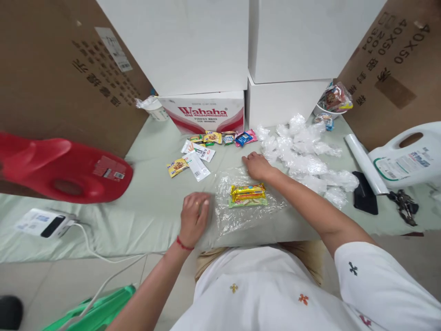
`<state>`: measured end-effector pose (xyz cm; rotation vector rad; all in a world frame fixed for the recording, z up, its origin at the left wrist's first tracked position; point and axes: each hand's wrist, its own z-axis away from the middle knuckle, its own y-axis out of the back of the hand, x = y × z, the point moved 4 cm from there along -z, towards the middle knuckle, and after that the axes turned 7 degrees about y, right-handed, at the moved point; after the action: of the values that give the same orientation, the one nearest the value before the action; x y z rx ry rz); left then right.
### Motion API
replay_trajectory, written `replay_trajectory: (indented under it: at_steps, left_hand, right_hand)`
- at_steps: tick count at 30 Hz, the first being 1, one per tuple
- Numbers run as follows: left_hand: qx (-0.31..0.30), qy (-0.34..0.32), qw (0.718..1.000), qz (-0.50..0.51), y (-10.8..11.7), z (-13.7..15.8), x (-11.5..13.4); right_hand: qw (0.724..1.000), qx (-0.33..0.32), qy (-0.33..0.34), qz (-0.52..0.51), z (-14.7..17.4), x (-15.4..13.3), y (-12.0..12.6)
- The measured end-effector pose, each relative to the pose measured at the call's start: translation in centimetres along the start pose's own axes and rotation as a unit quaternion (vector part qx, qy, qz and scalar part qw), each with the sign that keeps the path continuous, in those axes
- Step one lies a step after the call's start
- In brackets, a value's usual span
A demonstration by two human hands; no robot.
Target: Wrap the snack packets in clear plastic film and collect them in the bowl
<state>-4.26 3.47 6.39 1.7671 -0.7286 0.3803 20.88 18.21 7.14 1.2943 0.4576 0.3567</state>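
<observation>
A clear plastic sheet or bag (223, 218) lies flat and wrinkled on the cloth-covered table. Near its middle rest yellow-wrapped snack bars (248, 189), with a pale green snack packet (248, 202) along their near side. My left hand (195, 216), a red cord at the wrist, is down on the cloth beside the plastic's left edge, fingers bent and thumb a little apart. At the plastic's far edge my right hand (257, 165) rests palm down, fingers pointing left and touching the surface. Neither hand visibly grips anything.
Small snack packets (212, 137) and white sachets (197, 166) lie beyond my hands. Crumpled clear plastic (303, 156) is heaped at right, near a white roll (365, 164), keys (404, 207) and a white jug (409, 154). A red jug (86, 177) stands left; a Wahaha box (206, 111) behind.
</observation>
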Motion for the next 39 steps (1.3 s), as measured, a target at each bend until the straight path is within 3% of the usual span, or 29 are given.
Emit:
replay_trajectory:
  at_steps: [2,4,7,10,15,18,23,25,28,31,34,39]
  left_hand:
    - [0.012,0.046,0.999,-0.021,-1.9,-3.3,-0.4]
    - [-0.026,0.066,0.997,-0.036,-4.2,-6.8,-0.3]
    - [-0.102,0.06,0.992,-0.055,-7.0,-10.7,0.4]
    - [-0.169,0.013,0.984,-0.052,-7.9,-12.0,1.1]
    - [-0.145,-0.144,0.978,-0.029,-5.8,-9.7,2.3]
    - [-0.12,-0.24,0.963,-0.028,-4.5,-7.0,3.2]
    - [-0.155,-0.345,0.924,-0.066,-4.2,-2.8,3.4]
    - [-0.191,-0.35,0.914,-0.073,-4.5,-1.6,2.9]
    - [-0.245,-0.305,0.919,-0.047,-5.1,-0.4,2.1]
    - [-0.237,-0.238,0.942,0.009,-5.6,-0.1,1.6]
    - [-0.211,-0.2,0.957,0.018,-6.3,-0.2,1.6]
    - [-0.249,-0.22,0.943,-0.034,-7.5,-0.5,2.0]
  right_hand:
    - [0.999,-0.039,0.0,-0.008,-0.8,0.0,-0.3]
    - [0.998,-0.058,0.023,-0.017,-0.6,-0.1,0.0]
    - [0.995,-0.024,0.08,-0.049,1.0,-0.2,1.2]
    - [0.989,0.024,0.109,-0.096,3.1,0.1,2.2]
    - [0.995,0.006,0.06,-0.074,6.8,1.1,1.1]
    - [0.996,0.041,0.054,-0.051,9.5,0.5,0.1]
    - [0.992,0.081,0.099,-0.022,14.3,-1.1,-3.0]
    - [0.984,0.114,0.127,-0.047,15.7,-1.2,-4.5]
    - [0.966,0.171,0.162,-0.105,17.1,-1.1,-6.3]
    - [0.957,0.196,0.163,-0.142,17.5,-1.1,-7.4]
    - [0.955,0.201,0.145,-0.162,17.8,-1.2,-7.4]
    - [0.949,0.22,0.115,-0.194,21.1,-1.9,-5.9]
